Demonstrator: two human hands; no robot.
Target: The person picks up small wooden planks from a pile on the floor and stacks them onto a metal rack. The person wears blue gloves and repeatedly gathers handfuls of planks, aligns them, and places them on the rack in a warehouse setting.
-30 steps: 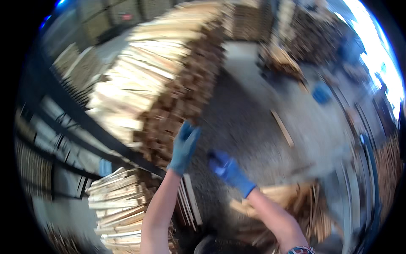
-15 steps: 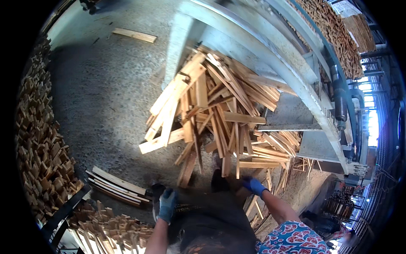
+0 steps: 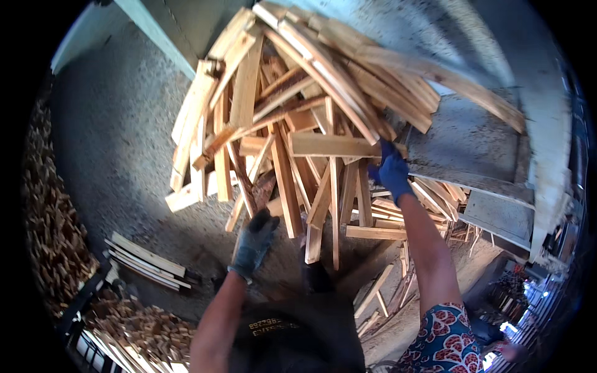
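Fingers (image 3: 393,169) on wood slats (image 3: 292,124), concrete floor (image 3: 118,143)

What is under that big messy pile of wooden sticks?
Grey gritty floor shows around the pile of wooden slats. The left hand reaches its lower edge; the right hand grips one slat. Whatever lies beneath the middle is covered.

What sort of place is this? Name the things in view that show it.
Probably a timber yard or sawmill shed: a big loose heap of sawn slats, neat stacks of cut wood along the concrete floor, and gloved hands, the right hand on a slat.
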